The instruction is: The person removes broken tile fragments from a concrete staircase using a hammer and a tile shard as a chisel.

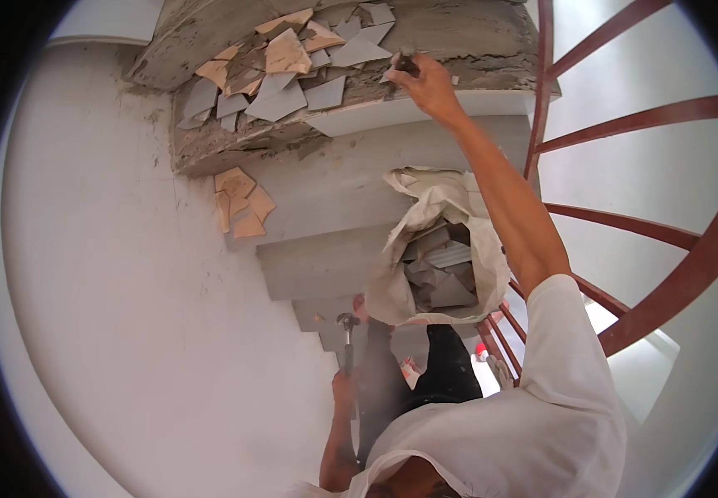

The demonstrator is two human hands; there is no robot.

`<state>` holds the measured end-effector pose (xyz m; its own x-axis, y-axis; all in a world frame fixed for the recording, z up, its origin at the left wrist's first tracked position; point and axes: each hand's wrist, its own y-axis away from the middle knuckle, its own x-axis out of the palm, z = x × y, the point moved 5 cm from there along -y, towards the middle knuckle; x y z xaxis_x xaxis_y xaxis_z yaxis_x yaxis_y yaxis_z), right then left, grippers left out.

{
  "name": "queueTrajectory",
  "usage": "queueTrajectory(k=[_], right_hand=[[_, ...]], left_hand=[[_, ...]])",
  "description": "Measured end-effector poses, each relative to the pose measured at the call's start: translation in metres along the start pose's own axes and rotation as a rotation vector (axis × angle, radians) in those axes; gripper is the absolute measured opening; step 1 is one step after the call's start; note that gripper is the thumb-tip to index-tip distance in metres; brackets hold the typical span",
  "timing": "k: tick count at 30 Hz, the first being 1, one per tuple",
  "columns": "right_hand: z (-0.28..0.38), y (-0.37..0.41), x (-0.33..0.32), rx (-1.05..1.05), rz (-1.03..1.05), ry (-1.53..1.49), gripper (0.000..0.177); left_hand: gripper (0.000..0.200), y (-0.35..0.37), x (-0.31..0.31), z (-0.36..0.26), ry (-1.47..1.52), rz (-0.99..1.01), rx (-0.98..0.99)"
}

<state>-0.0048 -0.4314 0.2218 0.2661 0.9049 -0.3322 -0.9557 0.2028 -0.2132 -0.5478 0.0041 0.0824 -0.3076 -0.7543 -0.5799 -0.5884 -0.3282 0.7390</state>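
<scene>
My right hand (432,90) reaches out over the stair step at the top of the head view, its fingers pinched round a small dark fragment (407,63). Just left of it lies a heap of broken tile pieces (278,98), some grey, some showing orange-tan backs. Low in the view, my left hand (343,392) is wrapped round the handle of a hammer (348,332), whose metal head points up. Between my arms a white woven sack (390,286) stands with its mouth wide, tile shards (444,270) inside.
A red-brown metal railing (641,114) curves along the right side. On the left rises a white wall (118,274). More tan tile shards (243,202) lie on a lower step beside the wall. Grey stairs (317,266) descend below the sack.
</scene>
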Motion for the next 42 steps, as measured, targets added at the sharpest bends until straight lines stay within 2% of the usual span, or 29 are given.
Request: queueTrajectory(k=[2, 5, 7, 11, 13, 16, 17, 21, 23, 25, 27, 29, 32, 35, 37, 40, 42], right_hand=[[-0.002, -0.007, 0.024, 0.053, 0.076, -0.018, 0.038], [0.004, -0.016, 0.044, -0.093, 0.101, 0.064, 0.031], [0.004, -0.012, 0.049, -0.08, 0.157, 0.082, 0.035], [0.017, -0.009, 0.052, 0.0, 0.212, 0.061, 0.038], [0.017, -0.009, 0.054, -0.144, 0.182, 0.119, 0.039], [0.013, -0.009, 0.055, -0.256, 0.193, 0.237, 0.04], [0.012, -0.008, 0.056, -0.278, 0.208, 0.283, 0.041], [0.013, -0.001, 0.063, -0.346, 0.207, 0.202, 0.041], [0.015, 0.008, 0.063, -0.447, 0.161, 0.221, 0.04], [0.009, 0.013, 0.065, -0.375, 0.15, 0.277, 0.044], [0.003, 0.015, 0.067, -0.326, 0.13, 0.287, 0.044], [-0.003, 0.014, 0.067, -0.295, 0.104, 0.253, 0.042], [0.004, 0.017, 0.061, -0.202, 0.141, 0.236, 0.046], [0.003, 0.013, 0.062, -0.262, 0.118, 0.206, 0.05], [0.005, 0.013, 0.063, -0.185, 0.173, 0.22, 0.052], [0.01, 0.011, 0.062, -0.096, 0.25, 0.218, 0.052], [0.011, 0.011, 0.066, -0.083, 0.255, 0.199, 0.051]], left_hand=[[0.027, 0.006, 0.002, 0.005, -0.05, -0.014, -0.024], [0.032, 0.021, -0.001, -0.024, -0.153, 0.012, -0.094], [0.031, 0.027, -0.003, -0.033, -0.149, -0.024, -0.166], [0.032, 0.039, -0.013, -0.061, 0.053, -0.017, -0.186], [0.032, 0.047, -0.024, -0.095, 0.119, -0.048, -0.166], [0.029, 0.028, -0.027, -0.082, -0.062, -0.157, 0.02], [0.03, 0.03, -0.034, -0.102, -0.025, -0.151, 0.069], [0.037, 0.02, -0.067, -0.206, 0.179, -0.106, 0.217], [0.039, 0.007, -0.078, -0.259, 0.134, -0.184, 0.425], [0.039, 0.009, -0.103, -0.333, 0.01, -0.218, 0.559], [0.042, 0.007, -0.124, -0.387, 0.139, -0.178, 0.687], [0.04, 0.026, -0.144, -0.434, 0.51, -0.142, 0.877], [0.036, 0.052, -0.158, -0.484, 0.875, -0.211, 1.334], [0.035, 0.007, -0.133, -0.483, 0.743, -0.284, 1.47], [0.039, -0.009, -0.124, -0.5, 0.271, -0.452, 1.142], [0.04, -0.029, -0.115, -0.514, -0.065, -0.167, 0.746], [0.042, -0.009, -0.129, -0.518, 0.041, -0.23, 0.782]])
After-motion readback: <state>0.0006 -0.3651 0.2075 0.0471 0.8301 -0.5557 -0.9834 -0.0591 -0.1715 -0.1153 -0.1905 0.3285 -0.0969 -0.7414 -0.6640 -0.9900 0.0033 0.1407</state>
